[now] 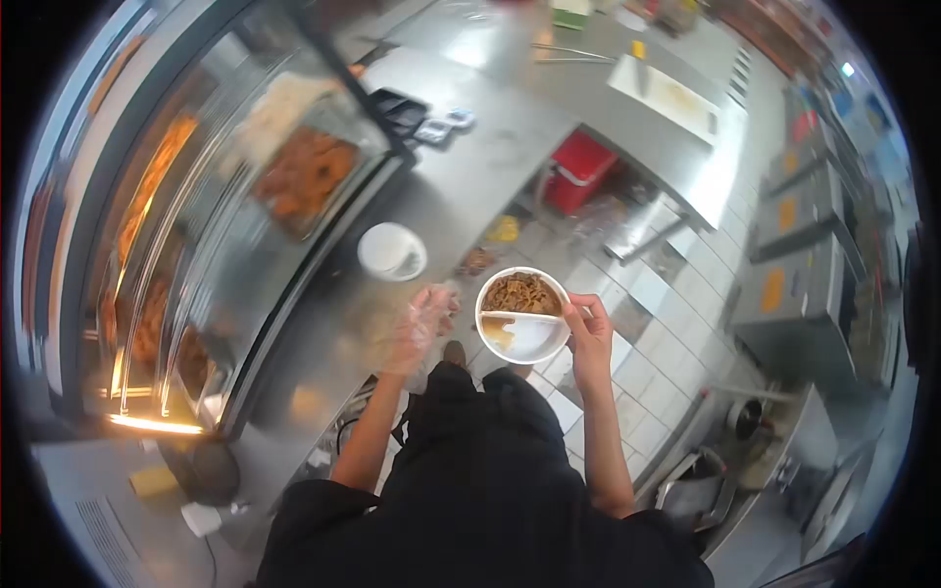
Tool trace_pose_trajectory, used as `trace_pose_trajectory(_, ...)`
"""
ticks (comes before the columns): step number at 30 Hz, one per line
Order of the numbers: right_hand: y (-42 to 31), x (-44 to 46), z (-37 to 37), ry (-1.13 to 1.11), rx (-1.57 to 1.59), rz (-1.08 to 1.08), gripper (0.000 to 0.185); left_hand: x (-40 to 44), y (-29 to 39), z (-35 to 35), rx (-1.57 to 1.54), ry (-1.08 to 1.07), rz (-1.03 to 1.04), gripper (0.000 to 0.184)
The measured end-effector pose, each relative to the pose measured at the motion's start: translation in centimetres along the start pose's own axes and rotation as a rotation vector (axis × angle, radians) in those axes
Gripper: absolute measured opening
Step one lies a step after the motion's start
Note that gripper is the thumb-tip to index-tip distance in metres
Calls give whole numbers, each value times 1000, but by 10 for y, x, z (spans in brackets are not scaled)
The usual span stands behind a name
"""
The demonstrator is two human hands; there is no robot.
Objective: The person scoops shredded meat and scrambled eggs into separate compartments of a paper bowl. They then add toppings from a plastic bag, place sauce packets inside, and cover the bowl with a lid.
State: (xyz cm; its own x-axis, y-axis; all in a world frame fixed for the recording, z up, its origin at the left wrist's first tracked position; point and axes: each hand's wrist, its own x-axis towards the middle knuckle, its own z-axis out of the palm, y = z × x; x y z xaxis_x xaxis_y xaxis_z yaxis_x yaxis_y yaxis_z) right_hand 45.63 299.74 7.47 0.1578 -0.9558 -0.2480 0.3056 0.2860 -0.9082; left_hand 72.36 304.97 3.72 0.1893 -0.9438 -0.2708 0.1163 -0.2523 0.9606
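My right hand [590,338] grips the right rim of a round white bowl [534,338] with a divider across it. Brown chopped food [522,293] fills the compartment farther from me, and the nearer compartment shows white with a brown smear. To the left of the bowl, my left hand [420,328] wears a clear loose plastic glove, its fingers partly curled and blurred. No object can be made out in it. A white round container [392,252] stands on the steel counter [470,162] beyond my left hand.
A lit glass food display [294,186] runs along the left. Farther off are a white cutting board [663,98] on a steel table and a red bin [580,169] beneath it. Metal equipment [799,304] lines the right over the tiled floor [642,392].
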Motion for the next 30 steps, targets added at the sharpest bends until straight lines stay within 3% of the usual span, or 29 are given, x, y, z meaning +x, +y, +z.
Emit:
trace_pose_trajectory(1, -5, -1, -22, 44, 5, -21, 15, 16, -10, 10, 6, -49, 1, 31)
trace_pose_trajectory(3, -15, -5, -62, 184, 12, -37, 16, 46, -29, 27, 367, -53, -192, 27)
trace_pose_trajectory(5, -35, -8, -94, 279, 66, -59, 16, 99, -151, -12, 87, -197, -335, 30)
trace_pose_trajectory(7, -43, -4, -133, 399, 33, -41, 18, 97, -209, -31, 978, -263, 38, 36)
trace_pose_trajectory(9, -48, 12, -169, 453, 129, -89, 18, 114, -262, -46, 1513, -417, -285, 42)
trace_pose_trajectory(11, -65, 33, -199, 478, 226, -148, 19, 90, -275, -38, 1313, -231, -209, 39)
trace_pose_trajectory(12, -70, 42, -219, 460, 226, -165, 19, 98, -286, -36, 1171, -211, -312, 40)
trace_pose_trajectory(14, -86, 66, -270, 501, 199, -146, 19, 122, -318, -19, 525, -76, -628, 42)
trace_pose_trajectory(15, -100, 77, -289, 496, 211, -174, 19, 141, -326, 2, 347, -46, -695, 43)
trace_pose_trajectory(16, -119, 83, -304, 534, 193, -182, 18, 175, -325, 32, 363, -54, -668, 43)
trace_pose_trajectory(19, -150, 106, -378, 611, 206, -234, 18, 264, -323, 142, 1212, -394, -141, 38)
trace_pose_trajectory(20, -160, 113, -404, 626, 218, -255, 19, 303, -304, 195, 1593, -653, 170, 34)
trace_pose_trajectory(21, -173, 121, -425, 646, 221, -254, 19, 340, -275, 263, 1489, -767, -2, 31)
trace_pose_trajectory(22, -186, 128, -444, 709, 232, -275, 19, 356, -233, 330, 1273, -810, 44, 34)
trace_pose_trajectory(23, -196, 131, -464, 779, 247, -293, 20, 398, -255, 376, 1178, -1067, 334, 36)
trace_pose_trajectory(24, -206, 135, -485, 817, 244, -288, 21, 409, -211, 448, 1206, -1176, 428, 43)
trace_pose_trajectory(25, -215, 142, -507, 856, 269, -286, 21, 414, -162, 525, 1024, -1240, 386, 47)
trace_pose_trajectory(26, -222, 149, -531, 851, 264, -309, 20, 402, -109, 588, 997, -1301, 446, 40)
trace_pose_trajectory(29, -245, 174, -603, 894, 284, -335, 20, 411, -54, 731, 476, -1668, 263, 41)
trace_pose_trajectory(30, -254, 185, -626, 908, 284, -346, 21, 401, -23, 775, 564, -1636, 6, 43)
